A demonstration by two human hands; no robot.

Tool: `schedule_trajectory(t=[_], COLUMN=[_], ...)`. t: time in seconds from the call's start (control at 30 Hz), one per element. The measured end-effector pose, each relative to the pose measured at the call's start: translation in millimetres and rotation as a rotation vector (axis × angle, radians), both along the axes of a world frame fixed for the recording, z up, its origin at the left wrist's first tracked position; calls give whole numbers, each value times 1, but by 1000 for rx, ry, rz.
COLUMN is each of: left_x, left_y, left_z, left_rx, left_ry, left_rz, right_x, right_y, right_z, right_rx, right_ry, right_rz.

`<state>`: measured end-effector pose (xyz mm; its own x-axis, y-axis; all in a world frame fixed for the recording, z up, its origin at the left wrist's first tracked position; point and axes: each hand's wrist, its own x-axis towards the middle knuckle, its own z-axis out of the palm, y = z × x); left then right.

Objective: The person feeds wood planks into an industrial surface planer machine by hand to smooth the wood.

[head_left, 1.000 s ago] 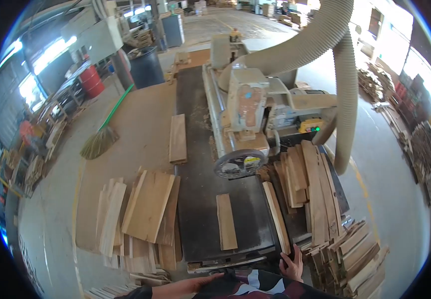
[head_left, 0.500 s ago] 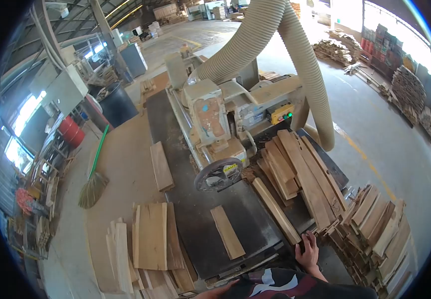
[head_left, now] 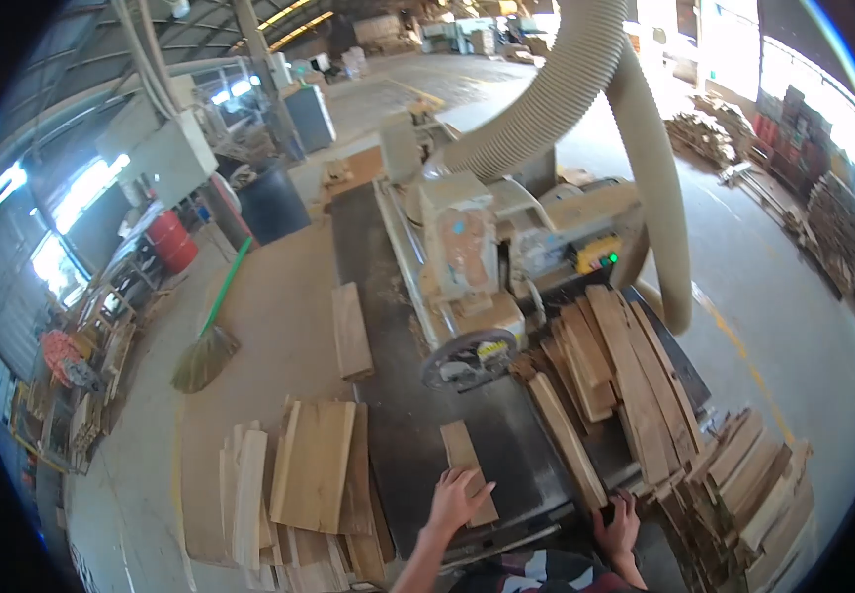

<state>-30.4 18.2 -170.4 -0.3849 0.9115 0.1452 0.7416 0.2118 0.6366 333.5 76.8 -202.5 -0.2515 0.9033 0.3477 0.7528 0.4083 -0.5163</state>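
Note:
A short wooden board (head_left: 462, 450) lies on the dark machine table (head_left: 407, 425). My left hand (head_left: 457, 502) rests on its near part, fingers spread and bent over the wood. To the right, my right hand (head_left: 617, 526) is at the near end of a long narrow strip (head_left: 568, 440), its fingers apart and touching the strip's end. Beyond both hands stands the machine (head_left: 467, 247) with its round handwheel (head_left: 469, 360). Several boards (head_left: 635, 385) lie piled right of the strip.
Stacked boards (head_left: 314, 465) are at the left of the table, and another board (head_left: 351, 331) lies on its left edge. A wood pile (head_left: 743, 484) stands at the right. A green-handled broom (head_left: 207, 358) and thick hose (head_left: 546, 109) are farther off.
My left hand has come up from the bottom edge onto the short board. My right hand stays at the strip's end. The whole view has shifted somewhat.

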Motion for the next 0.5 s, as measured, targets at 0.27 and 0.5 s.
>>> schedule_trajectory(t=[0.27, 0.5], left_x=[33, 28], left_y=[84, 82], left_z=[-67, -61], left_rx=[-44, 0], left_ry=[411, 350], left_rz=[242, 77], right_x=[-10, -3], right_y=[-3, 0], right_z=[31, 34], right_rx=[-61, 23], right_ry=[14, -8], right_rz=[-111, -116])
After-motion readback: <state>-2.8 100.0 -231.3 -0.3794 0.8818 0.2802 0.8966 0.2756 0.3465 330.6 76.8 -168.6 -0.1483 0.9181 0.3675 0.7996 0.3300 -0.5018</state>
